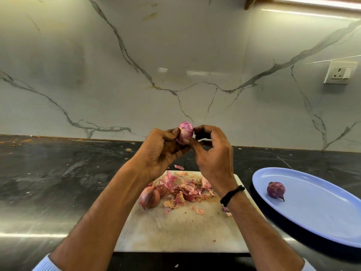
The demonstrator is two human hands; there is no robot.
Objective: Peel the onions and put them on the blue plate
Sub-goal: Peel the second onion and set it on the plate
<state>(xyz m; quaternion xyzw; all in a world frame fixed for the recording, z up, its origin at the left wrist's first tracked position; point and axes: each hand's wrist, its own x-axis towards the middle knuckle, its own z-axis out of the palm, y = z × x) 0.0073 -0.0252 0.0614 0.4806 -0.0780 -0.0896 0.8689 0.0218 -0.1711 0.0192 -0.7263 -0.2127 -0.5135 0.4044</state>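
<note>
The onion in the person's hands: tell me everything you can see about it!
The onion is small, round and pink-purple, with dark flecks and a pale patch; its surface looks smooth. It is held up in the air over the dark counter. The left hand grips it from the left and below; the right hand pinches at its right side.

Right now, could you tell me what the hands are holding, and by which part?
One onion. The left hand grips its left side and underside; the right hand pinches its right edge.
</note>
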